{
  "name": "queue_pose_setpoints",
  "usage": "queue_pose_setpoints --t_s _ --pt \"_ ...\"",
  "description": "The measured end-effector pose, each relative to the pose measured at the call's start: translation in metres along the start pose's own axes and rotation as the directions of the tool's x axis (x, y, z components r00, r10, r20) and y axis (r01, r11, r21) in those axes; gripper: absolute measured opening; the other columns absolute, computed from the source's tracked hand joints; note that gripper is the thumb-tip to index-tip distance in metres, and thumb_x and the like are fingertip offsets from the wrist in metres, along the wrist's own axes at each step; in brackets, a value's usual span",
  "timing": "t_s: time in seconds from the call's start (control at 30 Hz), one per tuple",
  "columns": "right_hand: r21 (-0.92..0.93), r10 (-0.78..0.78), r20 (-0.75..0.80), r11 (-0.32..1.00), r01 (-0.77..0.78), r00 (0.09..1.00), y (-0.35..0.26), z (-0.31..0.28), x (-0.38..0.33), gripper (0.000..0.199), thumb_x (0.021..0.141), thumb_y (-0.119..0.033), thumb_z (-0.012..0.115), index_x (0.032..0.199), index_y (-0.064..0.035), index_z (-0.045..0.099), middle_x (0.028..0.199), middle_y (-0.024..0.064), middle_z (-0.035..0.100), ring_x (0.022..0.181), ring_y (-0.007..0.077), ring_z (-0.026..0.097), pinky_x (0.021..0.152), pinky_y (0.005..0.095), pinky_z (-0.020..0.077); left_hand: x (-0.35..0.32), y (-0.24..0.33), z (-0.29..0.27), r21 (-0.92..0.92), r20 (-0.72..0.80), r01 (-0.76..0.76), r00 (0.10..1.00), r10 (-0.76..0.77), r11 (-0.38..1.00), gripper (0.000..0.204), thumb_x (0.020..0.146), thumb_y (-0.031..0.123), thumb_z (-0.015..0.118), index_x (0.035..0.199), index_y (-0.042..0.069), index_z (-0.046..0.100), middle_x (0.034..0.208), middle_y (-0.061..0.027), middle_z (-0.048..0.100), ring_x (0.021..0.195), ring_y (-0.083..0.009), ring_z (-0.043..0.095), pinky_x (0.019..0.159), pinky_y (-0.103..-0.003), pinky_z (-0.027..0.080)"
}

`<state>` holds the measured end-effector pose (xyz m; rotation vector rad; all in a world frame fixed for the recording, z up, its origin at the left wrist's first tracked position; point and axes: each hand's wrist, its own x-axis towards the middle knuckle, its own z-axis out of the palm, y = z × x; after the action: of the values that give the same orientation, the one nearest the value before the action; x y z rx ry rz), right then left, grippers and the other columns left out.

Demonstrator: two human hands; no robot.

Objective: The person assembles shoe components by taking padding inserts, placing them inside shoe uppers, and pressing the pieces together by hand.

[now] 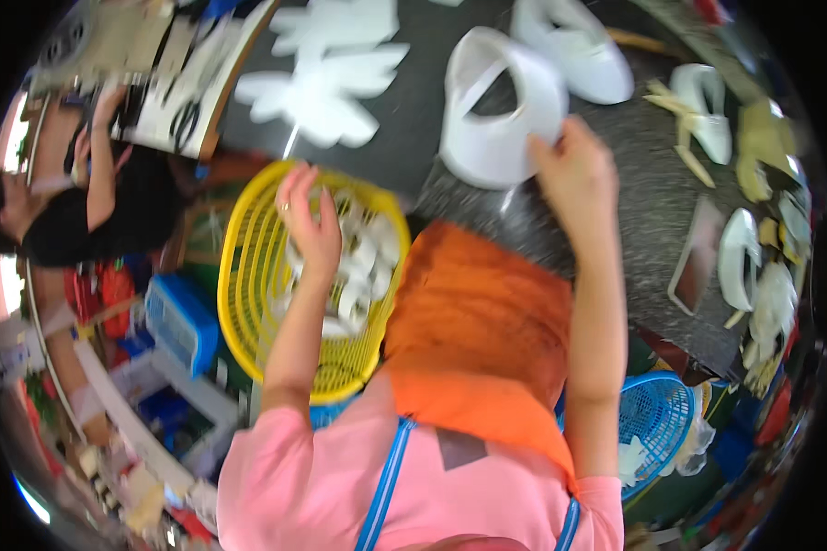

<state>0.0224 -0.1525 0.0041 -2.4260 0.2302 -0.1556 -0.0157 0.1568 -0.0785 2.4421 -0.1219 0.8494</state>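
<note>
A white shoe upper (464, 138) with a wide oval opening lies near the front edge of the dark worktop. The thumb and fingers of my right hand (574, 179) pinch its right edge. My left hand (311, 220) is held over the yellow basket (239, 275), fingers apart and nothing in them. White rolled pieces (358, 289) lie heaped inside that basket. Just beyond the upper in my right hand is a second white shoe upper (583, 55). Flat white cut pieces (326, 87) are spread on the worktop at the far left.
Along the right of the worktop (648, 184) lie a phone-like slab (698, 257), a small white shoe (705, 115) and a narrow white upper (738, 257). A blue basket (657, 413) stands low at right. Another person (110, 207) works at left, near a blue crate (179, 321).
</note>
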Motion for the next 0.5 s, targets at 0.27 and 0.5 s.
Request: queue_pose_setpoints --t_s 0.27,0.5 --pt "-0.096 0.01 -0.069 0.995 -0.016 0.998 -0.007 0.003 -0.004 0.048 0.086 -0.04 0.062 0.121 -0.0071 0.056 0.079 0.0104 0.064 0.073 0.0265 0.063 0.069 0.0367 0.0484 -0.177 -0.127 0.035 0.239 0.561 0.396 0.688 -0.459 0.886 0.04 0.076 0.012 0.068 0.114 0.007 0.061 0.105 -0.0174 0.065 0.103 -0.0365 0.057 0.091 -0.043 0.043" --pt "0.132 0.028 -0.19 0.991 -0.003 0.981 0.003 0.011 -0.031 0.054 0.085 -0.031 0.066 0.131 -0.0077 0.049 0.091 0.006 0.062 0.065 0.011 0.055 0.066 0.0278 0.0467 -0.211 -0.145 0.137 -0.234 0.721 0.947 0.321 -0.615 0.219 0.057 0.075 0.026 0.074 0.122 -0.001 0.057 0.125 -0.0207 0.056 0.112 -0.0277 0.056 0.089 -0.039 0.046"
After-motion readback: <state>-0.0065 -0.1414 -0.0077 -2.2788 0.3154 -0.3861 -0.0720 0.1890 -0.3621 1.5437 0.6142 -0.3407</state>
